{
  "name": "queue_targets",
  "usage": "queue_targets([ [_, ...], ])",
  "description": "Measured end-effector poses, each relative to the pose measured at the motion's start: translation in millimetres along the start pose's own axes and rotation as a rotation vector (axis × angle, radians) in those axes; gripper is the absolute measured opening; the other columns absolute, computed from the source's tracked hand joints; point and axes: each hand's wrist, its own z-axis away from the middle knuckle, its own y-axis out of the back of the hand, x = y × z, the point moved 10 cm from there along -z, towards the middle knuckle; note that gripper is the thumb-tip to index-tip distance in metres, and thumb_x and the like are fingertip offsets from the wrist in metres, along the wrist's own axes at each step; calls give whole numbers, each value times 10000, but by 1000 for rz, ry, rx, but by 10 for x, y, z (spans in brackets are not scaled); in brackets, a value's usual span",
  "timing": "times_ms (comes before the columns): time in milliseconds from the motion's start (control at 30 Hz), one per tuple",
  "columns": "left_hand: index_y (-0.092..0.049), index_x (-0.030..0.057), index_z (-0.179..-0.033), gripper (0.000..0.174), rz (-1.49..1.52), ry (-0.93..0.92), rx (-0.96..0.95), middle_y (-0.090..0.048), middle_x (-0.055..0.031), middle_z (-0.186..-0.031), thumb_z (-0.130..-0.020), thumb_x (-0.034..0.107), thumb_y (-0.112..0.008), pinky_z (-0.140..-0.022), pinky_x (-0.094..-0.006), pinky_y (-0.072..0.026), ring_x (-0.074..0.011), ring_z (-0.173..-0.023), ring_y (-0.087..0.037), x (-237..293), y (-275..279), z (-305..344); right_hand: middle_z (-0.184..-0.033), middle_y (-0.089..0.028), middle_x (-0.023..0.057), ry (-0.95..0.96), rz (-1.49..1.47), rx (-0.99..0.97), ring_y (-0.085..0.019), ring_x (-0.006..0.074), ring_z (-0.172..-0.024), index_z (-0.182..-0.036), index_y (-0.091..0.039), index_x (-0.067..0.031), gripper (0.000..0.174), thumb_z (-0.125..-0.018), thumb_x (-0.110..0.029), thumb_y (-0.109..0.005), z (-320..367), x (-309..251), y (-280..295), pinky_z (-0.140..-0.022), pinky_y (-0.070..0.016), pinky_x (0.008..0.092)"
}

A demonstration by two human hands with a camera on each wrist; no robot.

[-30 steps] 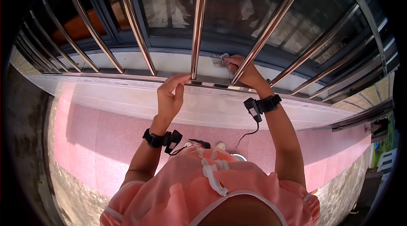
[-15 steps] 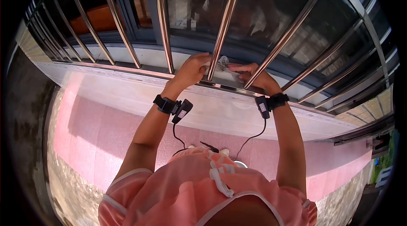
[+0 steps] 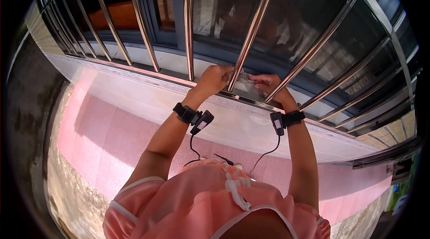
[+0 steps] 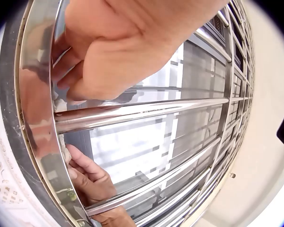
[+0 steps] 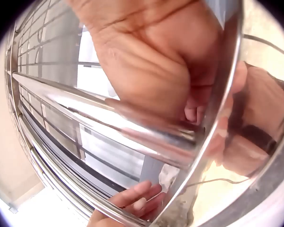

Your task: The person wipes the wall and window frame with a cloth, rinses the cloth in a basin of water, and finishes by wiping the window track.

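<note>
A crumpled greyish-white cloth [image 3: 244,78] lies on the window sill behind the metal bars, between both hands. The left hand [image 3: 214,80] reaches through the gap left of one bar [image 3: 254,28], its curled fingers pinching the cloth's left end. From the other side of that bar the right hand [image 3: 272,87] pinches the right end between thumb and fingers. In the left wrist view the left hand [image 4: 118,47] is above a bar and the right hand [image 4: 97,182] below it. A bit of cloth [image 5: 167,177] shows by the left hand's fingertips [image 5: 141,203] in the right wrist view.
Upright metal bars [image 3: 189,28] rise from a shiny bottom rail [image 3: 172,79] in front of dark window glass [image 3: 224,10]. Below the ledge is a pale tiled wall [image 3: 148,93] over a pink floor [image 3: 112,136]. Cables hang from both wrist cameras.
The left hand has moved from outside the rail through the bars to the cloth. The right hand has drawn its end rightward, and the cloth is now held between both hands.
</note>
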Motion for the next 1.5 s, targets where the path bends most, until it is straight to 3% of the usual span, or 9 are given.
queue_targets([
  [167, -657, 85, -1082, 342, 169, -165, -67, -658, -154, -974, -779, -57, -585, -791, -352, -498, -287, -870, -634, 162, -27, -150, -980, -671, 106, -144, -280, 166, -654, 163, -857, -1063, -633, 21, 251, -819, 45, -577, 182, 166, 267, -745, -504, 239],
  [333, -681, 91, -1045, 332, 219, -41, -262, -647, -117, -1037, -755, -55, -611, -836, -335, -493, -271, -938, -619, 50, -273, -235, -768, -613, 156, -6, 525, 770, -613, 225, -620, -741, -583, 13, 146, -718, 109, -475, 1094, -777, 401, -537, -453, 302],
  [533, -644, -3, -963, 174, 225, -185, -254, -637, -170, -862, -796, 2, -596, -742, -380, -468, -350, -835, -612, -17, -407, -264, -929, -604, 175, 281, 679, 542, -610, 348, -789, -897, -624, 26, 265, -685, 145, -517, 606, -1245, -435, -703, -505, 387],
  [700, -623, 12, -1090, 328, 255, -151, -219, -638, -149, -885, -791, -74, -516, -708, -315, -486, -208, -773, -608, 77, -275, -258, -1033, -569, 235, 22, 743, 265, -595, 409, -900, -1005, -617, 22, 337, -683, 107, -569, -116, -574, -435, -780, -508, 431],
  [1000, -653, -1, -1026, 284, 333, -127, 212, -656, -111, -936, -832, -120, -483, -745, -249, -490, -171, -812, -627, 310, 511, 490, -1005, -559, 228, -280, 1031, 151, -617, 398, -894, -1092, -565, 15, 399, -699, 57, -620, -129, -508, -384, -709, -549, 419],
  [1233, -660, -10, -994, 224, 314, 32, 522, -654, -91, -953, -880, -91, -486, -788, -241, -498, -139, -859, -620, -401, 1083, 981, -888, -613, 164, -69, 657, -18, -624, 318, -825, -1016, -620, -50, 373, -651, 2, -677, -451, -603, -678, -748, -511, 376],
  [1300, -659, -7, -1000, 219, 322, 32, 504, -654, -86, -950, -881, -84, -491, -788, -237, -492, -133, -855, -615, -530, 1170, 936, -917, -617, 116, -216, 551, -54, -603, 213, -783, -1140, -609, -67, 482, -672, 5, -694, -590, -302, -675, -718, -493, 291],
  [1433, -642, -4, -1018, 225, 243, 23, 330, -651, -121, -932, -851, -76, -508, -756, -270, -491, -203, -846, -629, -705, 1263, 613, -1045, -607, 87, -214, -324, -182, -602, 137, -869, -1284, -483, -2, 533, -781, -7, -662, -772, -164, -972, -792, -502, 250],
  [1500, -631, -9, -1025, 249, 236, -14, 220, -648, -159, -963, -814, -82, -519, -766, -311, -498, -285, -858, -635, -698, 1230, 439, -1082, -598, 109, -191, -362, -19, -613, 150, -888, -1297, -470, -12, 544, -786, -3, -655, -713, -222, -875, -821, -501, 257],
])
